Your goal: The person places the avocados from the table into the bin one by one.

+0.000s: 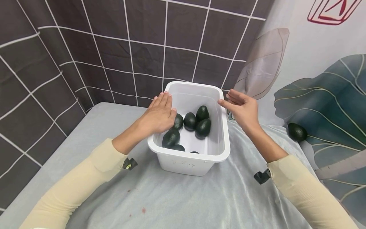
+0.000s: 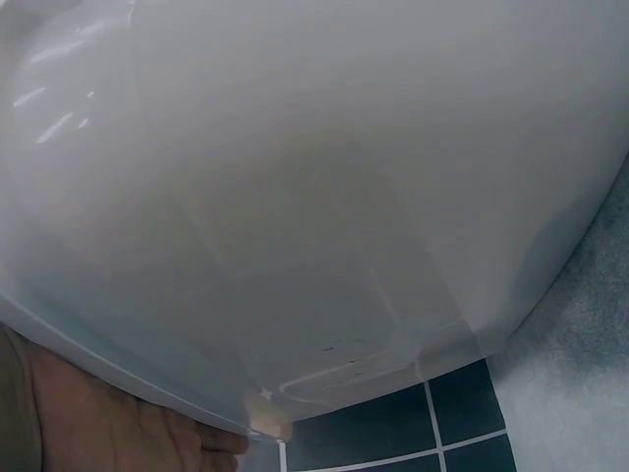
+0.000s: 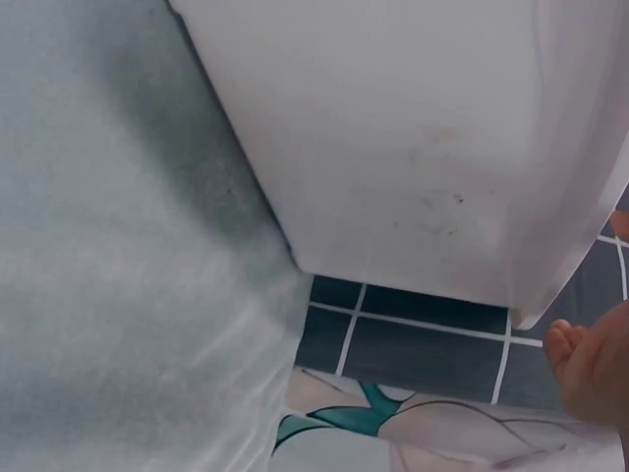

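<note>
A white plastic tub (image 1: 188, 160) stands on the grey cloth, with several dark green avocados (image 1: 203, 128) lying in it. My left hand (image 1: 160, 113) lies over the tub's left rim, fingers straight and together. In the left wrist view, that hand (image 2: 128, 423) shows along the edge below the tub's wall (image 2: 324, 246). My right hand (image 1: 242, 106) is at the right rim, thumb extended towards it and fingers slightly bent. The right wrist view shows this hand (image 3: 595, 369) beside the tub's wall (image 3: 393, 147), with a gap between them. Neither hand holds an avocado.
One avocado (image 1: 297, 132) lies outside the tub, at the right edge of the cloth-covered surface (image 1: 171, 200). Behind the tub hangs a dark curtain (image 1: 145, 22) with a white grid. A leaf-patterned curtain (image 1: 323, 101) hangs to the right.
</note>
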Demonstrator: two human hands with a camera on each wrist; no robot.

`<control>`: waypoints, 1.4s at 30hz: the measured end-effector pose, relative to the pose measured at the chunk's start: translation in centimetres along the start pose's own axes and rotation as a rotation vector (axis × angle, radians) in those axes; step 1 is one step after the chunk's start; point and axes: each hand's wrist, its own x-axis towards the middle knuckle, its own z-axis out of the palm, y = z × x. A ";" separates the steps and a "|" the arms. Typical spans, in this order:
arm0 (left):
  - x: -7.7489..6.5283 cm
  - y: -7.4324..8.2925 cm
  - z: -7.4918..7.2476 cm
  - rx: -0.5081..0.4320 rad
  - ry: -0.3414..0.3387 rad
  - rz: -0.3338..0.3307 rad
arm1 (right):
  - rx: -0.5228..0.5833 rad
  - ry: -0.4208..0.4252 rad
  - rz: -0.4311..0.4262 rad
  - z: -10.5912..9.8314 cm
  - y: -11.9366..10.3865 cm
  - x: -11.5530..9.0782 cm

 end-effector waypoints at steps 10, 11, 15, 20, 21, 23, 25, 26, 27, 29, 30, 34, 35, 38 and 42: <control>0.2 -0.1 0.1 -0.002 -0.007 -0.001 | -0.035 0.031 0.047 -1.4 1.5 -0.1; 0.2 0.0 0.1 -0.001 -0.008 -0.002 | -0.043 0.032 0.049 -1.6 1.7 -0.1; 0.2 -0.2 0.2 -0.001 -0.011 -0.008 | -0.075 0.033 0.060 -2.3 2.4 -0.1; 0.0 -0.1 0.1 -0.007 -0.007 -0.008 | -0.090 0.045 0.081 -3.1 3.2 -0.3; 0.0 -0.1 0.1 -0.007 -0.005 -0.007 | -0.090 0.048 0.087 -3.3 3.3 -0.3; -0.1 0.0 0.1 -0.006 0.000 -0.006 | -0.093 0.057 0.097 -3.6 3.6 -0.4; -0.2 0.0 0.0 -0.003 0.004 -0.005 | -0.104 0.066 0.108 -3.9 3.9 -0.4; -0.2 0.1 0.0 -0.003 0.004 -0.005 | -0.111 0.071 0.113 -4.0 4.0 -0.3; -0.2 0.1 0.0 -0.002 0.005 -0.006 | -0.122 0.075 0.117 -4.1 4.2 -0.2; -0.2 0.1 0.0 -0.002 0.005 -0.007 | -0.137 0.082 0.128 -4.4 4.6 -0.1; -0.1 0.1 0.0 -0.001 0.005 -0.007 | -0.141 0.085 0.136 -4.5 4.9 -0.1; -0.1 0.2 0.0 -0.004 0.008 -0.001 | -0.165 0.108 0.169 -5.1 5.6 0.1; -0.1 0.2 0.0 -0.003 0.010 0.001 | -0.174 0.112 0.175 -5.3 5.8 0.0; -0.1 0.2 0.0 -0.001 0.011 0.002 | -0.198 0.131 0.188 -5.8 6.2 0.0; -0.1 0.1 0.1 0.000 0.014 0.001 | -0.220 0.161 0.197 -6.6 6.7 0.1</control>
